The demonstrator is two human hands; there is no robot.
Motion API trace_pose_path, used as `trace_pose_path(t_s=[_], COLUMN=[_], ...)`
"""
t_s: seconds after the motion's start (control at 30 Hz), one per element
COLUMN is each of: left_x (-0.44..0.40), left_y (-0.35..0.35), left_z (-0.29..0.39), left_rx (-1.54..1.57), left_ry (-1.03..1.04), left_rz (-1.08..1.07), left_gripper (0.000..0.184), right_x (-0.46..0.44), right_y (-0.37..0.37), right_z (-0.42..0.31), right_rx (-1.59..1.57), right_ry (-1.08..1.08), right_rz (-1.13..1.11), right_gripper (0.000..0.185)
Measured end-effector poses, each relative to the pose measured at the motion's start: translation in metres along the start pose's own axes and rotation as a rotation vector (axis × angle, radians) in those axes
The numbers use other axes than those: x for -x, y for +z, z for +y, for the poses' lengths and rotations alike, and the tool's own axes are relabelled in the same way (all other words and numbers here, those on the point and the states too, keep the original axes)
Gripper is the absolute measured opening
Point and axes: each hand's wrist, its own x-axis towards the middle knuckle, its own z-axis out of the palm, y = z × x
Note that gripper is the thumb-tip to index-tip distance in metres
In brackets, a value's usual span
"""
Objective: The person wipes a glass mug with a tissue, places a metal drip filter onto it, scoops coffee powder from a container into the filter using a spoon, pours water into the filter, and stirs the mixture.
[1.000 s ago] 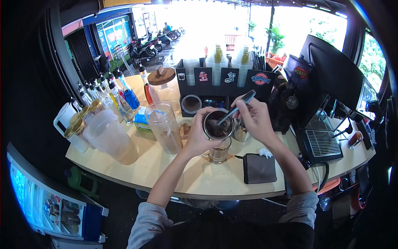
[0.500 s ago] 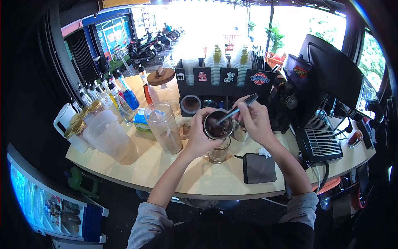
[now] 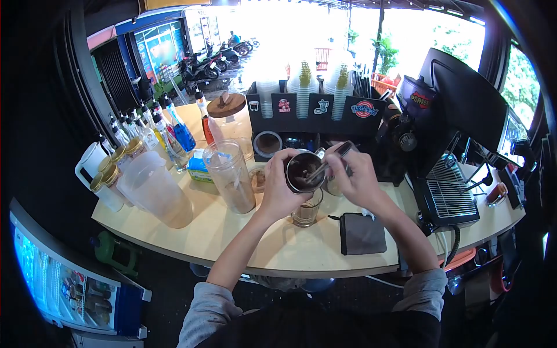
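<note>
My left hand point(image 3: 279, 188) is wrapped round a metal cup point(image 3: 303, 173) with dark contents, tilted so that its inside faces me. The fingers of my right hand point(image 3: 355, 177) pinch the handle of a spoon point(image 3: 319, 171), whose lower end is inside the cup. Below the cup, a glass mug point(image 3: 306, 213) stands on the counter, its top partly hidden by the cup. A folded dark cloth point(image 3: 362, 234) lies to its right. Left of my left hand stands a tall clear container point(image 3: 230, 180).
A frosted pitcher point(image 3: 156, 190), lidded jars point(image 3: 108, 177) and several pump bottles point(image 3: 174, 124) stand on the left. A black organizer point(image 3: 301, 110) with stacked plastic cups is at the back. An espresso machine point(image 3: 449, 194) stands on the right. Parked motorcycles are outside.
My right hand has moved slightly down with the spoon, whose handle now slants lower. My left hand still holds the cup, with little movement.
</note>
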Motion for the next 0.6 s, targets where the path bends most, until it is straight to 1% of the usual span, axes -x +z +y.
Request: trace_pose_path(t_s=[0.03,0.07,0.1,0.13,0.2,0.27,0.33,0.4,0.47,0.57,0.6], left_x=[0.000,0.000,0.000,0.000,0.000,0.000,0.001,0.003,0.003,0.003,0.003], left_y=[-0.001,-0.001,-0.001,0.000,0.000,-0.001,0.002,0.004,0.004,0.003,0.002], left_z=[0.002,0.004,0.005,0.006,0.007,0.007,0.002,-0.004,-0.006,-0.004,-0.003], left_rx=[-0.055,-0.110,-0.109,-0.093,-0.077,-0.081,-0.037,0.006,0.114,0.181,0.181], left_ry=[0.010,0.020,0.020,0.013,0.006,0.058,0.039,0.018,0.007,0.010,0.009], left_rz=[0.004,0.008,0.008,0.010,0.014,-0.004,0.003,0.009,-0.003,0.011,0.012], left_gripper=[0.080,0.080,0.080,0.080,0.080,0.081,0.081,0.081,0.081,0.080,0.080], right_x=[0.001,0.001,0.002,0.001,-0.002,0.000,0.000,-0.005,-0.003,0.003,0.003], right_y=[0.001,0.002,0.002,0.002,0.000,0.003,0.003,0.002,0.006,0.008,0.006], right_z=[0.001,0.003,0.003,0.001,-0.007,-0.006,-0.005,-0.003,0.001,0.006,0.009], right_rx=[0.002,0.072,0.142,0.142,0.066,0.064,0.064,-0.049,-0.070,-0.104,-0.136], right_ry=[-0.001,-0.072,-0.141,-0.141,-0.059,-0.038,-0.014,0.145,0.150,0.137,0.181], right_rz=[0.000,0.009,0.018,0.018,0.028,-0.002,-0.029,0.107,0.135,0.080,0.115], right_gripper=[0.012,0.012,0.012,0.012,0.012,0.011,0.011,0.012,0.014,0.016,0.016])
